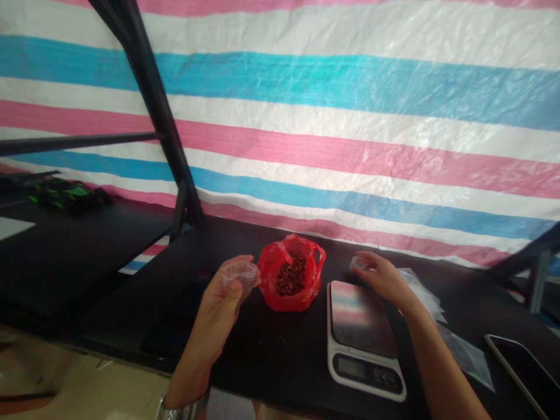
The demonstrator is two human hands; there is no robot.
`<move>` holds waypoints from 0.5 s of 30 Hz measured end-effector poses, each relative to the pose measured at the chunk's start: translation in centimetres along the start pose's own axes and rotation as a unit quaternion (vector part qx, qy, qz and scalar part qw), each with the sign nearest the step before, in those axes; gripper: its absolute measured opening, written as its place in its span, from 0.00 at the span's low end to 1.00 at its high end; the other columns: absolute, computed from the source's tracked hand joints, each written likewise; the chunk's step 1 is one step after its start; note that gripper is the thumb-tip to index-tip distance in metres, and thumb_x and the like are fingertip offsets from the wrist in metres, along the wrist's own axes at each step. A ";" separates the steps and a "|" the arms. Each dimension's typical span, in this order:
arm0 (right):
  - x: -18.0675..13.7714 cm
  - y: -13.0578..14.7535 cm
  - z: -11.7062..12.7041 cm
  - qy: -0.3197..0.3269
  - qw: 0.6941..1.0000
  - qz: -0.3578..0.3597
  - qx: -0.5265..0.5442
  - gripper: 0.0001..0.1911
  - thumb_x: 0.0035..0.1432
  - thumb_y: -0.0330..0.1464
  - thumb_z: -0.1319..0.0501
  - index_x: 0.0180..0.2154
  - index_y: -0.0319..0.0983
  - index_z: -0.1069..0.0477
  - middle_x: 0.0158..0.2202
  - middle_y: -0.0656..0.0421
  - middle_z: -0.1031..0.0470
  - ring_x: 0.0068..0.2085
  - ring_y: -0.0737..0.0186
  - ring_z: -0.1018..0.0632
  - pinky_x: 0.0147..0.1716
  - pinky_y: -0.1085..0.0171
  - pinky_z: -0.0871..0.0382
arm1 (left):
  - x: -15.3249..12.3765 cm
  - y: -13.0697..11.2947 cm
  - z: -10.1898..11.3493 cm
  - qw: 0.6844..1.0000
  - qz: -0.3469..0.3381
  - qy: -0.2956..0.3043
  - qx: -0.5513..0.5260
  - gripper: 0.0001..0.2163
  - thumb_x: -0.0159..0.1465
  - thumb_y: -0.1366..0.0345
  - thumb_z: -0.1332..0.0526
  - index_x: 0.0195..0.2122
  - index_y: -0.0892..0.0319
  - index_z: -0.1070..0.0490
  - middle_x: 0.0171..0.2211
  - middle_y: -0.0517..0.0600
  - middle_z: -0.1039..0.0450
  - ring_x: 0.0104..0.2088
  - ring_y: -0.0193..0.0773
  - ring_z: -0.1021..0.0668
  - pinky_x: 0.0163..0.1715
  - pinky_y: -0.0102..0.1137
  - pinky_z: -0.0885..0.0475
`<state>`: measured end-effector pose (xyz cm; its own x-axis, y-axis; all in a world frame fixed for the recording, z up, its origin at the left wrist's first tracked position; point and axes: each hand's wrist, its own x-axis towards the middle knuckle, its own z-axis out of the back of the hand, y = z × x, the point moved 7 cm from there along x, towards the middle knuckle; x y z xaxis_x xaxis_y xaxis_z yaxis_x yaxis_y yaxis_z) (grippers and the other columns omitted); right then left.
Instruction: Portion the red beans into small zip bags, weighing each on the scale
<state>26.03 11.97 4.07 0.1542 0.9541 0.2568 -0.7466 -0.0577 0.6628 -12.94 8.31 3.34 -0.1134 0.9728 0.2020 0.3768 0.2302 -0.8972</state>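
Note:
My left hand (225,303) is closed around a small clear plastic bag (240,274), whose mouth gapes upward. Just right of it stands an open red plastic bag (277,294) with small reddish-brown pieces (291,274) inside, like dried peppercorns or beans. My right hand (378,277) reaches beyond the far edge of a kitchen scale (363,321). Its fingers close on a small clear object (356,263), perhaps a little plastic cup; its exact shape is too small to tell. Nothing lies on the scale's shiny plate.
Clear flat plastic bags (422,294) lie beneath and beside my right forearm on the black table (280,356). A phone (525,373) rests at the right edge. Black metal frame bars (153,99) rise at left, before a striped tarpaulin (328,134). Another black table stands at left.

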 end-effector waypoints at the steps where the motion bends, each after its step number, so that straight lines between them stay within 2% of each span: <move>1: -0.3 1.5 0.0 -0.003 1.000 0.020 0.017 0.20 0.57 0.37 0.30 0.51 0.37 0.19 0.44 0.49 0.14 0.45 0.48 0.13 0.49 0.50 0.18 | 0.0 -0.1 -0.1 1.000 0.004 -0.002 0.003 0.34 0.52 0.38 0.22 0.50 0.59 0.19 0.36 0.51 0.17 0.37 0.40 0.17 0.43 0.31 0.20; 3: -1.2 6.2 -0.4 0.004 0.992 0.107 0.064 0.21 0.61 0.39 0.31 0.54 0.40 0.19 0.48 0.50 0.16 0.48 0.51 0.14 0.52 0.52 0.19 | 0.0 -0.2 -0.4 1.000 0.010 -0.003 0.011 0.35 0.51 0.37 0.22 0.50 0.59 0.19 0.37 0.52 0.16 0.38 0.40 0.16 0.44 0.32 0.20; 5: -2.2 11.7 -1.8 0.050 0.973 0.210 0.078 0.21 0.66 0.38 0.33 0.59 0.44 0.21 0.51 0.52 0.17 0.47 0.54 0.15 0.52 0.54 0.20 | 0.0 -0.3 -0.7 1.000 0.008 -0.001 0.021 0.35 0.51 0.37 0.22 0.49 0.59 0.19 0.39 0.53 0.16 0.39 0.41 0.16 0.46 0.32 0.20; 6: -2.6 14.2 -2.8 0.077 0.963 0.249 0.065 0.21 0.67 0.35 0.34 0.61 0.45 0.22 0.53 0.53 0.18 0.48 0.55 0.16 0.53 0.54 0.20 | 0.0 -0.2 -0.8 1.000 0.007 0.002 0.026 0.34 0.52 0.37 0.22 0.49 0.59 0.19 0.41 0.54 0.15 0.41 0.42 0.15 0.47 0.33 0.20; 8: -2.8 17.9 -5.6 0.126 0.946 0.295 -0.053 0.20 0.67 0.30 0.35 0.59 0.43 0.22 0.59 0.51 0.19 0.56 0.53 0.18 0.59 0.55 0.25 | 0.0 0.0 -1.0 0.999 0.006 0.010 0.037 0.32 0.54 0.38 0.23 0.49 0.59 0.19 0.45 0.56 0.15 0.44 0.44 0.15 0.49 0.34 0.20; 10: -2.1 19.1 -8.7 0.175 0.907 0.299 -0.238 0.15 0.68 0.26 0.37 0.53 0.38 0.19 0.56 0.48 0.17 0.58 0.49 0.19 0.61 0.53 0.29 | 0.1 0.4 -1.0 0.999 0.012 0.019 0.045 0.31 0.57 0.39 0.24 0.50 0.59 0.19 0.48 0.57 0.16 0.47 0.44 0.15 0.50 0.34 0.21; 11: -1.5 19.2 -9.8 0.186 0.895 0.295 -0.278 0.13 0.67 0.24 0.38 0.49 0.36 0.18 0.53 0.47 0.16 0.59 0.46 0.20 0.61 0.53 0.30 | 0.1 0.6 -0.9 0.998 0.017 0.023 0.048 0.31 0.58 0.40 0.24 0.51 0.59 0.20 0.49 0.57 0.16 0.48 0.45 0.15 0.51 0.34 0.21; 13: -0.3 18.8 -11.1 0.195 0.884 0.280 -0.319 0.12 0.66 0.22 0.39 0.45 0.34 0.17 0.51 0.43 0.16 0.59 0.42 0.21 0.60 0.51 0.30 | 0.2 1.2 -0.7 0.998 0.028 0.026 0.048 0.31 0.60 0.40 0.25 0.53 0.59 0.22 0.52 0.58 0.17 0.51 0.45 0.15 0.53 0.34 0.22; 15: 0.7 18.1 -11.6 0.191 0.888 0.266 -0.323 0.13 0.65 0.21 0.39 0.45 0.33 0.16 0.53 0.40 0.17 0.60 0.40 0.22 0.59 0.50 0.30 | 0.2 1.8 -0.5 0.998 0.040 0.019 0.046 0.30 0.61 0.42 0.26 0.55 0.58 0.23 0.55 0.58 0.18 0.54 0.45 0.16 0.55 0.34 0.22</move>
<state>5.14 14.98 8.13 -0.4708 0.8792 0.0729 -0.8821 -0.4678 -0.0549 -11.87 8.97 1.96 -0.0502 0.9886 0.1420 0.2974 0.1505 -0.9428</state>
